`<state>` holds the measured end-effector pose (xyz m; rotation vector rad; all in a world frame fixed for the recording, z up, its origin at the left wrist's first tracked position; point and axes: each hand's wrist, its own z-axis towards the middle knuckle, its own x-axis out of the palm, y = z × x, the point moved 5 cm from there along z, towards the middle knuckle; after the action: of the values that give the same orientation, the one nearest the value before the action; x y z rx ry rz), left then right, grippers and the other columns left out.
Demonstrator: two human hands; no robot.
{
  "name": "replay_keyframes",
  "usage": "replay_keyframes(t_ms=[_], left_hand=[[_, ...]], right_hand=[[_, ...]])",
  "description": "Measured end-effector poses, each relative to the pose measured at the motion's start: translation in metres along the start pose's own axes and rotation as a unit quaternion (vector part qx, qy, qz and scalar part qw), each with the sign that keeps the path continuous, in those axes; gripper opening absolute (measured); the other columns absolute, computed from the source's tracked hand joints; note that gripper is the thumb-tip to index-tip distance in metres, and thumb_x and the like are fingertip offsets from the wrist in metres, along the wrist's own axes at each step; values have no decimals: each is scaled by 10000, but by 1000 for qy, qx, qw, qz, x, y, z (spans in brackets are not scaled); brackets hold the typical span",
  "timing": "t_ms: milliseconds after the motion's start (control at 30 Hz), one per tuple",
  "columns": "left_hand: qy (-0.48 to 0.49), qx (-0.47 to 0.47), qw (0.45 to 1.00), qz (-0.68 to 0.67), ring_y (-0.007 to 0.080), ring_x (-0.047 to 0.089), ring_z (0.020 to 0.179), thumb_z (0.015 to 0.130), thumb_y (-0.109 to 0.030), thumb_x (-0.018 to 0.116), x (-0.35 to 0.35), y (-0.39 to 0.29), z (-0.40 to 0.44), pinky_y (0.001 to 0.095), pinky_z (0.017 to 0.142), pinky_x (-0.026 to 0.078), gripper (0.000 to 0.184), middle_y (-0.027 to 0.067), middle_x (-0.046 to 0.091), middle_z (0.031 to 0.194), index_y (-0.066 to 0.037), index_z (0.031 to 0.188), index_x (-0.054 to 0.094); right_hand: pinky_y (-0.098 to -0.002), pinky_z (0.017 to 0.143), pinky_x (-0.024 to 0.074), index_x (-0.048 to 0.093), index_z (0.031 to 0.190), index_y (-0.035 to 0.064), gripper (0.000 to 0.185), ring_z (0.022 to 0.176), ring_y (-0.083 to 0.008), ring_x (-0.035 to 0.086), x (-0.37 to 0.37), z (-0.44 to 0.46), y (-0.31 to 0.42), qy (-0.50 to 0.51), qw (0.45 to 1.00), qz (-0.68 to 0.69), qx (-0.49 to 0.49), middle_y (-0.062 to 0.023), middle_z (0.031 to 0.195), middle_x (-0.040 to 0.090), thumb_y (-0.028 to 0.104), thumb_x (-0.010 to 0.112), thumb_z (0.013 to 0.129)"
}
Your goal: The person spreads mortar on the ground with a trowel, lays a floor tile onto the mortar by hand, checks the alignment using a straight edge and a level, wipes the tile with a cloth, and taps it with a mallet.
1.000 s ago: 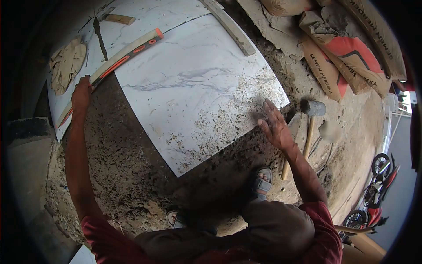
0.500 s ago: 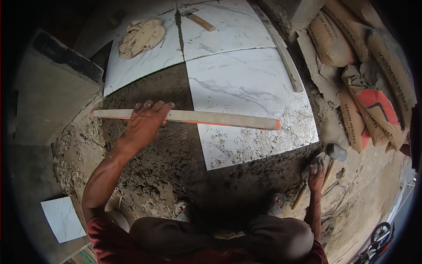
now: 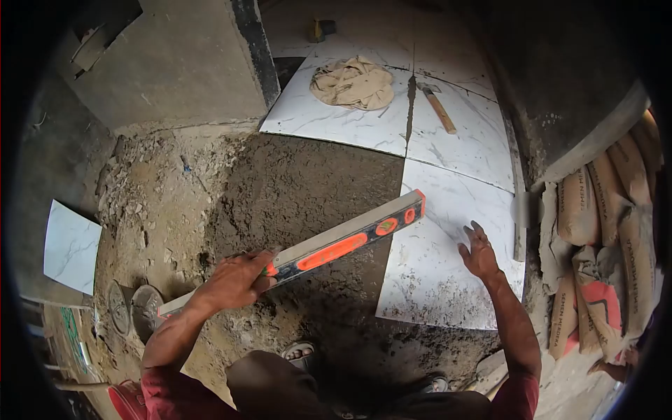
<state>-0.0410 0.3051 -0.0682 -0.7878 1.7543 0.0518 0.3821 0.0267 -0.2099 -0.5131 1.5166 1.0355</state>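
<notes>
My left hand point(image 3: 236, 280) is closed around a spirit level point(image 3: 332, 253), a grey bar with orange windows in its side. The level slants from the lower left up to the right, across the wet mortar bed point(image 3: 301, 185). Its far end overlaps the edge of a white marbled floor tile point(image 3: 448, 210) in view; I cannot tell whether they touch. Over that tile, my right hand point(image 3: 479, 253) is empty, with its fingers apart. Mortar crumbs speckle the tile's near part.
On the farther tiles lie a bunched beige cloth point(image 3: 353, 84) and a wooden-handled hammer point(image 3: 441, 112). Cement bags point(image 3: 579, 203) are piled at right, near part of another person point(image 3: 612, 367). Buckets point(image 3: 145, 308) and a loose tile point(image 3: 72, 245) are at left, below a wall point(image 3: 189, 63).
The view has swung, so the tiles appear farther right. My left hand has turned the level from nearly crosswise to a slant. My right hand has left the tools beside the mallet and risen over the tile.
</notes>
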Motion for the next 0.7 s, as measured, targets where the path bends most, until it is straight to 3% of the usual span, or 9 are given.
replay_keyframes(t_ms=[167, 267, 367, 433, 567, 600, 633, 700], left_hand=[[-4, -88, 983, -161, 426, 588, 981, 861, -273, 616, 38, 77, -31, 482, 823, 465, 560, 249, 608, 1052, -47, 1335, 422], [-78, -137, 949, -275, 418, 606, 931, 818, -211, 647, 77, 102, -48, 441, 804, 471, 590, 248, 622, 995, -21, 1335, 437], [-65, -189, 924, -327, 444, 580, 941, 853, -245, 630, 86, 99, -64, 478, 815, 463, 579, 254, 595, 1026, 6, 1325, 410], [-64, -219, 908, -351, 433, 581, 934, 828, -196, 637, 88, 97, -76, 476, 812, 466, 602, 256, 589, 1023, 13, 1339, 398], [-124, -308, 879, -341, 423, 580, 871, 774, -139, 635, 86, 96, -115, 462, 770, 466, 592, 232, 585, 962, 22, 1308, 437], [-148, -314, 876, -335, 413, 580, 834, 777, -144, 633, 78, 93, -125, 450, 746, 465, 546, 220, 584, 937, 26, 1270, 472], [-202, -309, 876, -311, 393, 578, 789, 773, -141, 636, 80, 91, -141, 428, 713, 468, 511, 220, 579, 912, 29, 1234, 494], [-151, -433, 827, -326, 286, 595, 821, 790, -78, 575, 84, 85, -175, 383, 756, 472, 518, 181, 605, 945, -19, 1294, 467]], right_hand=[[-451, 1034, 384, 434, 1352, 52, 550, 1273, -403, 411, 34, 134, 76, 119, 982, -142, -44, -240, 1421, 360, 284, 575, 874], [-474, 1034, 382, 405, 1377, 80, 576, 1267, -407, 422, 54, 207, 114, 129, 982, -124, -51, -240, 1445, 322, 314, 571, 877], [-470, 1041, 378, 372, 1411, 149, 590, 1263, -423, 426, 69, 275, 155, 119, 985, -122, -36, -239, 1462, 300, 353, 552, 888], [-493, 1047, 363, 358, 1425, 230, 575, 1276, -421, 415, 75, 312, 190, 96, 989, -112, -27, -234, 1478, 278, 385, 529, 898], [-627, 1070, 231, 307, 1452, 338, 601, 1400, -385, 222, 95, 393, 218, 73, 985, -159, -4, -190, 1556, 90, 457, 505, 897], [-656, 1071, 192, 279, 1458, 372, 621, 1419, -387, 152, 96, 411, 221, 58, 988, -145, 0, -173, 1566, 37, 466, 514, 891], [-672, 1061, 194, 272, 1456, 392, 625, 1412, -404, 163, 101, 430, 219, 36, 988, -147, 7, -158, 1569, 36, 482, 516, 887], [-687, 1047, 199, 332, 1435, 386, 594, 1412, -417, 148, 107, 461, 216, 30, 990, -135, 38, -129, 1575, 21, 506, 514, 882]])
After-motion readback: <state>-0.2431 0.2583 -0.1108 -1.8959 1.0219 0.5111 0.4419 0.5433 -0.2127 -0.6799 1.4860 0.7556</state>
